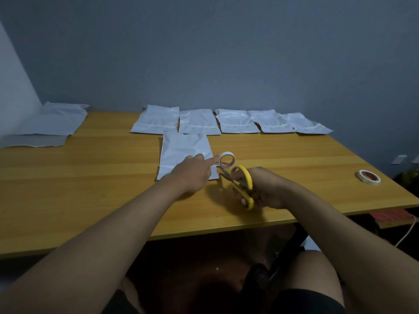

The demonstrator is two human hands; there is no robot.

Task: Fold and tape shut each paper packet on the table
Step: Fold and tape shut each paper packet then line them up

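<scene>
A white paper packet (pixel 184 150) lies flat on the wooden table (pixel 90 189) in front of me. My left hand (pixel 192 172) rests over its lower right part, fingers curled and the index finger stretched out to a white tape roll (pixel 227 159) standing on edge at the packet's right side. Whether it pinches a tape end is hidden. My right hand (pixel 263 189) grips yellow-handled scissors (pixel 243 184) just right of the packet, blades pointing toward the roll.
Several more white packets (pixel 238 121) lie in a row along the table's far edge by the wall. A pile of packets (pixel 52 123) sits at the far left. A second tape roll (pixel 369 176) lies flat near the right edge.
</scene>
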